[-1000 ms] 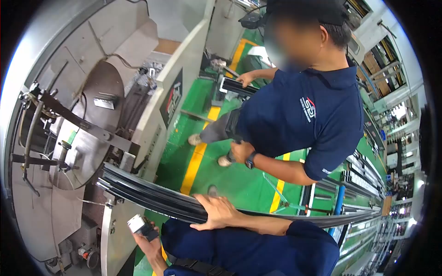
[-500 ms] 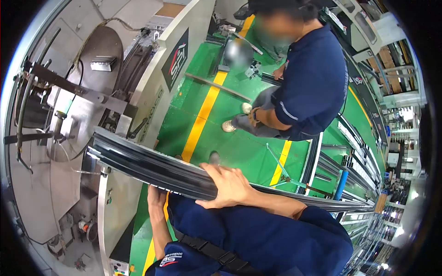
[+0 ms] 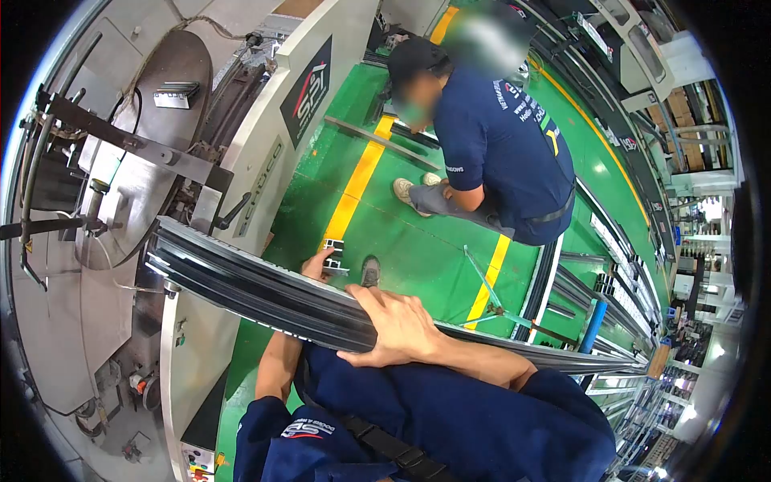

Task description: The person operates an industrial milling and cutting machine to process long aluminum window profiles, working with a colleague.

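A long black, ribbed profile bar (image 3: 257, 281) runs across in front of my body, from the machine at left to the racks at right. My right hand (image 3: 397, 325) is clamped over it from above, with the thumb on the near edge and the fingers on the far edge. My left forearm passes beneath the bar. On the far side, my left hand (image 3: 316, 265) shows only in part, its fingers closed on a short black-and-white profile piece (image 3: 332, 255). The rest of that hand is hidden behind the bar.
A machine with a cream panel (image 3: 265, 161), metal arms and a round plate (image 3: 173, 104) stands at left. A co-worker (image 3: 506, 153) bends over the green floor ahead. A teal stand (image 3: 494, 305) and several long profiles (image 3: 598, 297) lie at right.
My left hand has moved from under the bar to its far side, where the short profile piece now shows. The co-worker has bent lower. My right hand keeps its grip.
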### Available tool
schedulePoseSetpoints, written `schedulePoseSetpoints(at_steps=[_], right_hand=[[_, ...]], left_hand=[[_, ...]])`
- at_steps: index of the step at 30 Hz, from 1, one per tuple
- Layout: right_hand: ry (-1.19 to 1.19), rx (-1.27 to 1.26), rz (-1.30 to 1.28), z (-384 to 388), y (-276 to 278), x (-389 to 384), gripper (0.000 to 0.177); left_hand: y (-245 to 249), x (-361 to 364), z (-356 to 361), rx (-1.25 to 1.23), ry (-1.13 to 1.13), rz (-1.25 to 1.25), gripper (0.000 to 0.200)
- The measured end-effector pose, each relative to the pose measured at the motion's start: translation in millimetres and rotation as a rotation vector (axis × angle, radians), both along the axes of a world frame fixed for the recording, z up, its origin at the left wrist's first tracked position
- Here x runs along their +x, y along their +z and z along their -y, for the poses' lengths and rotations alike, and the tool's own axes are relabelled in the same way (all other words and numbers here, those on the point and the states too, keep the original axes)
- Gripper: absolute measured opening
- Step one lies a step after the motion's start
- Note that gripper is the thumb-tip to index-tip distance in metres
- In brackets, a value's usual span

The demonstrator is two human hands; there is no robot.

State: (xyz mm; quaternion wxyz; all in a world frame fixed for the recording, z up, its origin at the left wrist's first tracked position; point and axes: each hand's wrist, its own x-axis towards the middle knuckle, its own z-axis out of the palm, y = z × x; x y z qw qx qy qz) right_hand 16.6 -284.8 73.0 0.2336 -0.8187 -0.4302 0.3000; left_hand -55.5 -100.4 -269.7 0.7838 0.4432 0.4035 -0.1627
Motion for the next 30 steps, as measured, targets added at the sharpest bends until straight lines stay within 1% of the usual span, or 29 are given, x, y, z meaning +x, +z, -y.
schedulePoseSetpoints(at_steps=[1, 2, 3, 4, 6, 8, 10, 12, 14, 17, 19, 20, 23, 26, 29, 30], right_hand=[[0.007, 0.016, 0.007, -1, -2, 1, 0.092], [0.004, 0.026, 0.011, -2, -2, 2, 0.092], [0.0, 0.035, 0.012, -2, -2, 1, 0.093], [-0.003, 0.043, 0.01, -2, -2, 1, 0.093], [-0.003, 0.05, 0.024, -3, -3, 2, 0.094], [-0.001, 0.028, 0.023, -4, 1, 2, 0.095], [-0.002, 0.076, 0.052, -4, -3, 2, 0.093], [0.005, 0.108, 0.075, -3, -5, 2, 0.092], [0.01, 0.113, 0.075, -2, -4, 3, 0.092], [-0.019, 0.047, 0.036, -4, -1, 1, 0.096], [-0.016, 0.025, 0.037, -3, -1, 0, 0.097], [-0.016, 0.015, 0.042, -2, -1, 0, 0.097], [-0.025, 0.055, 0.026, -1, -1, 1, 0.097], [-0.027, 0.038, 0.015, 0, 3, 1, 0.096], [-0.028, 0.089, 0.055, 2, 4, 1, 0.095], [-0.028, 0.088, 0.053, 3, 4, 2, 0.095]], left_hand=[[-55, -5, 4, -0.014, 0.02, 0.087, 0.043], [-61, -4, 5, -0.045, 0.088, 0.12, 0.041], [-66, -3, 6, -0.078, 0.155, 0.155, 0.039], [-34, 4, 15, -0.131, 0.271, 0.135, 0.037], [-34, 19, 8, -0.453, 0.446, 0.022, 0.031], [-6, 22, 13, -0.19, 0.385, 0.144, 0.035], [-10, 28, 8, -0.162, 0.39, 0.131, 0.039], [-13, 37, 7, -0.174, 0.447, -0.007, 0.043], [-20, 44, 9, -0.158, 0.463, -0.005, 0.044], [-25, 51, 8, -0.167, 0.467, -0.014, 0.048], [-17, 59, 9, -0.148, 0.437, -0.019, 0.051], [-13, 63, 12, -0.1, 0.451, -0.061, 0.052], [-30, 68, 22, -0.052, 0.443, 0.042, 0.051], [-6, 74, 26, -0.074, 0.369, 0.134, 0.047], [-13, 83, 30, -0.177, 0.425, 0.128, 0.06], [-12, 86, 34, -0.169, 0.456, 0.084, 0.055]])
